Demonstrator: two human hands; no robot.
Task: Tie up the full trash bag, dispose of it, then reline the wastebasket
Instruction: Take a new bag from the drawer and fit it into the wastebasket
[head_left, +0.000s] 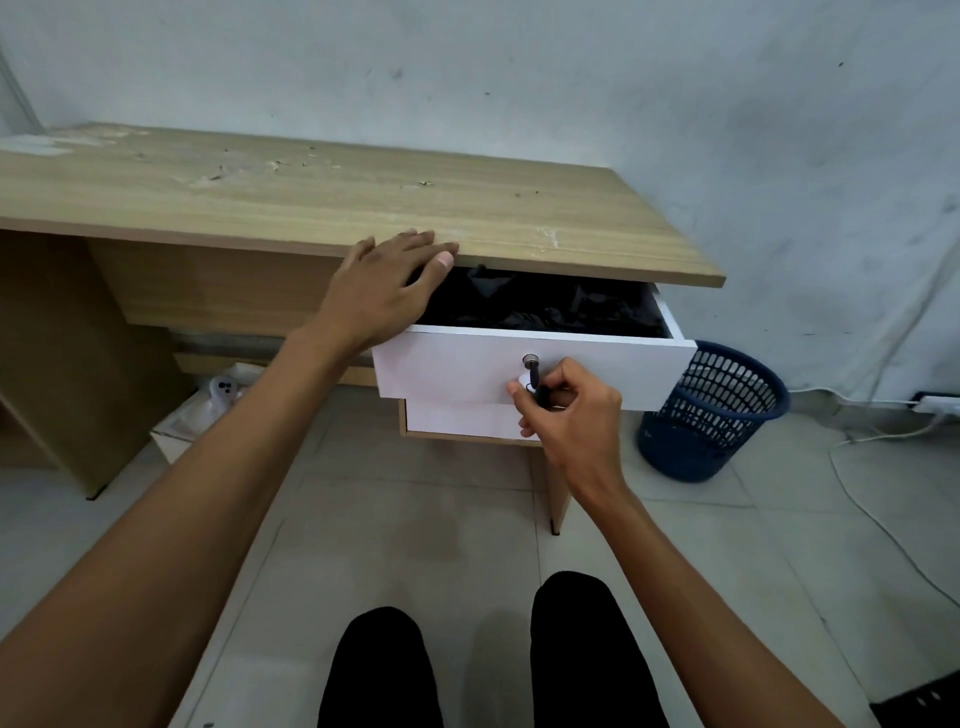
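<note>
A blue mesh wastebasket (712, 410) stands on the floor to the right of the desk, with no liner visible in it. The desk's top white drawer (457, 364) is pulled partly out, and crumpled black plastic bags (540, 306) lie inside it. My right hand (566, 410) pinches the dark key (539, 387) hanging from the lock on the drawer front. My left hand (387, 291) hovers with straight fingers over the drawer's left end, fingertips at the desk edge. No full trash bag is in view.
The wooden desk (311, 197) stands against a pale wall. A second white drawer (457, 418) sits below the open one. A box with white items (208, 410) lies under the desk. White cables (883, 431) and a power strip (937, 402) lie at the right. My legs are below.
</note>
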